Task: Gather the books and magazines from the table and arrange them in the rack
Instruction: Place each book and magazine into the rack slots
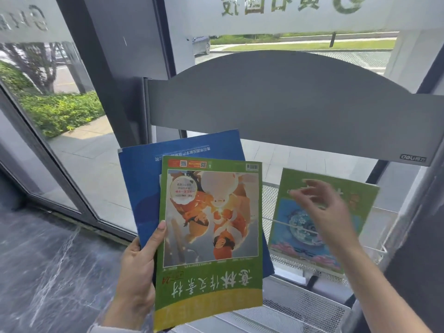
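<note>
Evidently light, floppy and slick: green magazine (209, 248) and blue booklet (144, 179), pinched at the left edge by left hand (137, 267). Right hand (322, 207) loosely spread, empty, near another magazine (300, 236) in the rack (300, 306); best supported along the spine

A grey metal rack (300, 106) stands by the big window. It has a wide top panel with a curved upper edge. Below are shelves (310, 306) of white mesh with small holes. One green magazine (360, 195) leans in the upper shelf on the right side, behind a thin wire bar (276, 220). The rack stands on a dark marble floor (48, 260).
</note>
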